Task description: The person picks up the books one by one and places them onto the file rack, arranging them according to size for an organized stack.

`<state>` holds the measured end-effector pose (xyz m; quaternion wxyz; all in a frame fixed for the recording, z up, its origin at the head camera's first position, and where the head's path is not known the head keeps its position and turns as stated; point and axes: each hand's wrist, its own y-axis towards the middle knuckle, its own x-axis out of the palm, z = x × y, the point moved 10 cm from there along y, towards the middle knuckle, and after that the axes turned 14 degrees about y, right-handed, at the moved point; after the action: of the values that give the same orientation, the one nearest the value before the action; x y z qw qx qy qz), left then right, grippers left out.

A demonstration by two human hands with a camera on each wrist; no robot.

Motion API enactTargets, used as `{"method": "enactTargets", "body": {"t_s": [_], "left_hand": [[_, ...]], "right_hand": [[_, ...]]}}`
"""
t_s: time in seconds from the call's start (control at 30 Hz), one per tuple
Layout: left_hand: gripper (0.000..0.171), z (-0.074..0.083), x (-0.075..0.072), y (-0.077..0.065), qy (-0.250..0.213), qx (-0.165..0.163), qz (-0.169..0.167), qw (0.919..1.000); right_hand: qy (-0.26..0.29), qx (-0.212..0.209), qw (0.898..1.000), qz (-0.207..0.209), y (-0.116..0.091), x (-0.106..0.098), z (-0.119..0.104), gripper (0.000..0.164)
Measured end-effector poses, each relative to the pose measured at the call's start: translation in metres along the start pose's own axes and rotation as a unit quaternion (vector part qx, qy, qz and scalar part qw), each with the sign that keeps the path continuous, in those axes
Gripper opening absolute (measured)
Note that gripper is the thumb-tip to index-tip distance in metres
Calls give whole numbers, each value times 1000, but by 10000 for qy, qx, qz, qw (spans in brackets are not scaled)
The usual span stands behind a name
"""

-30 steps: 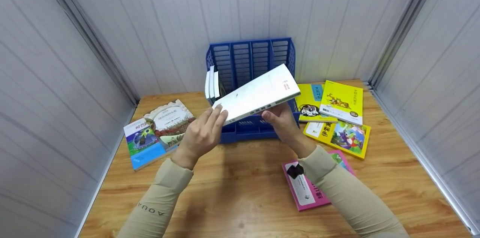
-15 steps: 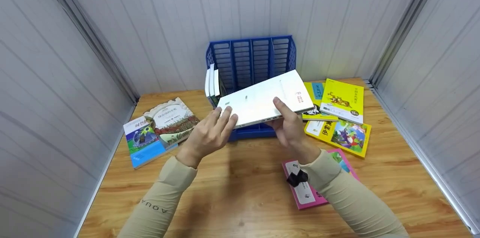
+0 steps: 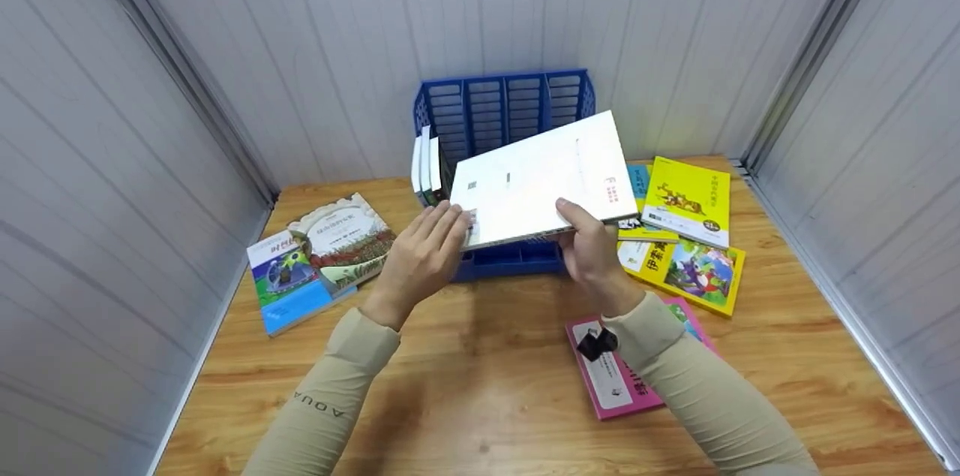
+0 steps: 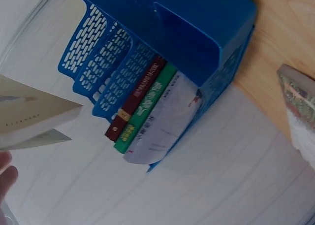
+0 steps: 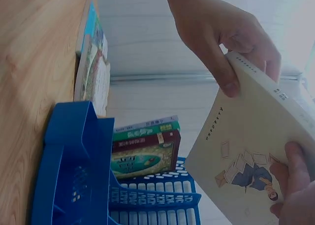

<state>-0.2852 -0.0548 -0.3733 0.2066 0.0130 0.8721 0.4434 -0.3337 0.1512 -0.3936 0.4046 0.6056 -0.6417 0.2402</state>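
A white-backed book [image 3: 544, 176] is held up in front of the blue desktop file rack [image 3: 517, 258], tilted, its back cover facing up in the head view. My left hand [image 3: 424, 254] grips its left end, fingers on the back cover; in the right wrist view the thumb [image 5: 229, 84] presses the other cover. At the right end, my right hand [image 3: 596, 258] has its thumb on top and fingers underneath. The cream front cover [image 5: 251, 171] shows a drawn seated figure and envelopes. Several books, including a green-spined book [image 4: 147, 107], stand in the rack's left compartment.
Two overlapping books, including a blue-and-white book [image 3: 289, 284], lie left of the rack. Yellow books [image 3: 686, 198] lie overlapped at the right, with a pink book [image 3: 619, 378] nearer the front, partly under the right forearm. Panel walls [image 3: 502, 3] enclose the wooden table [image 3: 480, 401].
Both hands have turned the book so its back cover shows more fully and its spine edge shows less. The right thumb has moved from the edge onto the cover.
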Motion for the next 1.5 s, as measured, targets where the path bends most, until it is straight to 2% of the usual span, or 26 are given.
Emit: {"method": "enactTargets", "body": {"t_s": [0.17, 0.3, 0.37, 0.5, 0.6, 0.7, 0.83, 0.93, 1.07, 1.17, 1.27, 1.4, 1.5], "left_hand": [[23, -10, 23, -16, -24, -456, -554, 9974], [24, -11, 39, -35, -196, -710, -992, 9923], [22, -11, 47, -43, -367, -869, -1189, 9884], [17, -6, 65, -56, -780, -1153, -1648, 9765], [15, -2, 79, -65, -1007, -1309, -1978, 9662], [14, 3, 93, -73, -1115, -1399, -2235, 9581], [13, 8, 112, -85, -1243, -1459, -2591, 9466], [15, 14, 126, -93, -1404, -1443, -2983, 9330], [19, 23, 143, -106, -1542, -1360, -3577, 9109], [21, 28, 151, -114, -1447, -1310, -3877, 9009], [20, 32, 154, -117, -1275, -1199, -4001, 8996], [17, 38, 154, -117, -1058, -969, -3919, 9088], [16, 39, 152, -114, -1054, -940, -3749, 9163]], "right_hand": [[-468, -352, 9983, -67, 10, -6, -3, 58], [-1333, -579, 9893, -145, 18, -13, -3, 54], [-1897, -655, 9796, -140, 20, -17, -3, 50], [-2949, -773, 9521, -230, 24, -17, 0, 46], [-3398, -879, 9356, -374, 26, -14, 4, 49], [-3537, -1031, 9284, -482, 31, -11, 9, 52], [-3539, -1230, 9249, -648, 39, -8, 17, 53], [-3564, -1393, 9198, -866, 42, -3, 23, 48], [-3817, -1631, 8997, -1353, 44, 8, 30, 36], [-4008, -1716, 8845, -1661, 47, 13, 38, 32], [-4084, -1673, 8796, -1778, 52, 13, 48, 35], [-4033, -1628, 8826, -1783, 60, 9, 58, 40], [-3981, -1586, 8857, -1788, 65, 6, 66, 43]]}}
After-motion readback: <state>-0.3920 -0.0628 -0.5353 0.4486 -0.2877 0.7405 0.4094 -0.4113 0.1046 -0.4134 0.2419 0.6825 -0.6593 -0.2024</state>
